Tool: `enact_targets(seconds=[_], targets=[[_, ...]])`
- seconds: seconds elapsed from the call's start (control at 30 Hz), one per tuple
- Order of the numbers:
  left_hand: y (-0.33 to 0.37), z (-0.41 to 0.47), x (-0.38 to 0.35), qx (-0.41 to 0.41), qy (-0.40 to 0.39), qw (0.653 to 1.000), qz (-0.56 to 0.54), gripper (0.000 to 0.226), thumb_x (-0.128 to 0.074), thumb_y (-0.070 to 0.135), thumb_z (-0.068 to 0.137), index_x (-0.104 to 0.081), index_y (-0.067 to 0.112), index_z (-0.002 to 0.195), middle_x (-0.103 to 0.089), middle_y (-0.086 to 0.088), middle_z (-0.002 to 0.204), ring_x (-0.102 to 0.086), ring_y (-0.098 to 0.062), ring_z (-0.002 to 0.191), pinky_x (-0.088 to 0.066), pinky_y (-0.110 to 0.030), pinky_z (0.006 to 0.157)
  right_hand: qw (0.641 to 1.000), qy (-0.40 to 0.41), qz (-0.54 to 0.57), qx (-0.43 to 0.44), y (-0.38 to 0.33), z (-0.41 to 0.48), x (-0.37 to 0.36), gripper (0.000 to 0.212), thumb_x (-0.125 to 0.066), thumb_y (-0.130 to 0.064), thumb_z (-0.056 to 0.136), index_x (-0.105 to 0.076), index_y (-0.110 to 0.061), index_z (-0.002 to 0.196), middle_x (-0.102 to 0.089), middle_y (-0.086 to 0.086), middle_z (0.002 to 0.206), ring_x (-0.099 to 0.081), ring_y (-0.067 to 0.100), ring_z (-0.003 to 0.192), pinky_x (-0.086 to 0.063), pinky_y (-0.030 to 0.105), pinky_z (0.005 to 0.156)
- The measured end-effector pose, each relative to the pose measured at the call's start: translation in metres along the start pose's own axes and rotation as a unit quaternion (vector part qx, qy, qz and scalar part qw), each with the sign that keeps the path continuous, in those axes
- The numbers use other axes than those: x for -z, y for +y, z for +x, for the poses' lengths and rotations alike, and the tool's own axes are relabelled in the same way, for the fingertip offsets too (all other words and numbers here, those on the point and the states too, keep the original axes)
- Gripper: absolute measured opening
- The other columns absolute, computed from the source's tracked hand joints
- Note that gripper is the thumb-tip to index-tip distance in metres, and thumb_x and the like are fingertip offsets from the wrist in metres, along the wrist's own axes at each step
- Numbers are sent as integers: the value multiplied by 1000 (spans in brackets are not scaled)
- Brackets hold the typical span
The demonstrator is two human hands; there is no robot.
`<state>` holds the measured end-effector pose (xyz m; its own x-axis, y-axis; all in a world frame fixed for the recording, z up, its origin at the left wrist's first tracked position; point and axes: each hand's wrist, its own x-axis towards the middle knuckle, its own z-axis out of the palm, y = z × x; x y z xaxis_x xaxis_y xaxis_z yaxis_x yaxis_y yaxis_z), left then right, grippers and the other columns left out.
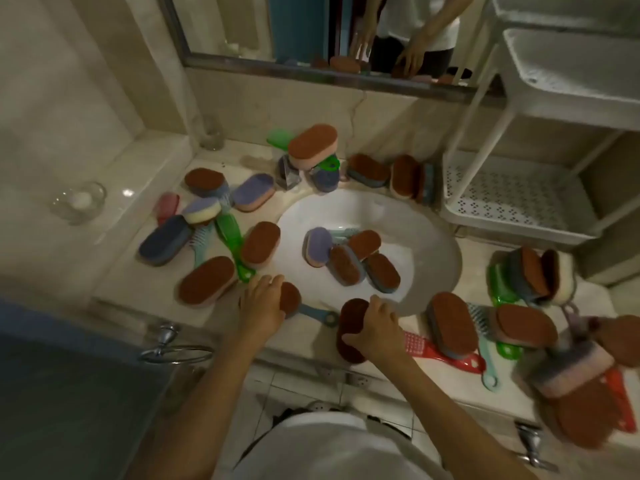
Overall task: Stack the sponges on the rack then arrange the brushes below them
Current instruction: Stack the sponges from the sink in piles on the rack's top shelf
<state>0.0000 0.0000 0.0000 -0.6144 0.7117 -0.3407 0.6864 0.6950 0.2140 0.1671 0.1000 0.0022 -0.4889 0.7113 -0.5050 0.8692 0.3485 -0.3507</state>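
Observation:
Several oval sponges with brown scrub tops lie scattered over the counter and in the white basin (436,258). My left hand (261,304) rests on a brown-topped sponge (290,299) at the basin's front-left rim. My right hand (375,329) grips a dark brown sponge (351,329) at the counter's front edge. Plastic brushes lie among the sponges: a green one (233,242), a red one (440,355) and a teal one (317,315). The white tiered rack (519,202) stands at the right, its shelves bare.
A mirror (311,29) runs along the back wall. A glass bowl (79,200) sits at the far left of the counter and a glass (212,133) in the back corner. A towel ring (173,351) hangs below the counter's front edge. More sponges crowd the right side.

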Motion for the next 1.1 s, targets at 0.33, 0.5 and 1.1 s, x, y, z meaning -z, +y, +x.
enact_targets(seconds=[0.33, 0.5, 1.1], targets=[[-3, 9, -2, 25, -37, 996, 74, 69, -72, 28, 76, -36, 9, 132, -27, -16, 140, -25, -34, 133, -27, -36, 108, 997, 36, 53, -39, -10, 4, -10, 85, -75, -27, 75, -23, -3, 138, -33, 15, 140, -34, 30, 132, -36, 35, 105], [-8, 6, -1, 25, -27, 999, 30, 65, -72, 40, 72, -45, 8, 121, -34, -15, 132, -31, -32, 125, -33, -34, 100, 994, 58, 85, -42, -15, 9, -10, 62, -75, -26, 73, -40, -5, 119, -39, 14, 127, -40, 27, 119, -43, 33, 92], [59, 32, 113, -3, 51, 956, -289, 52, -64, 30, 83, -42, 11, 125, -60, -12, 120, -59, -31, 108, -49, -38, 89, 907, 184, 376, 36, -45, 19, 106, 28, -70, -17, 79, -46, -12, 92, -47, -5, 79, -50, 15, 78, -46, 32, 71]])
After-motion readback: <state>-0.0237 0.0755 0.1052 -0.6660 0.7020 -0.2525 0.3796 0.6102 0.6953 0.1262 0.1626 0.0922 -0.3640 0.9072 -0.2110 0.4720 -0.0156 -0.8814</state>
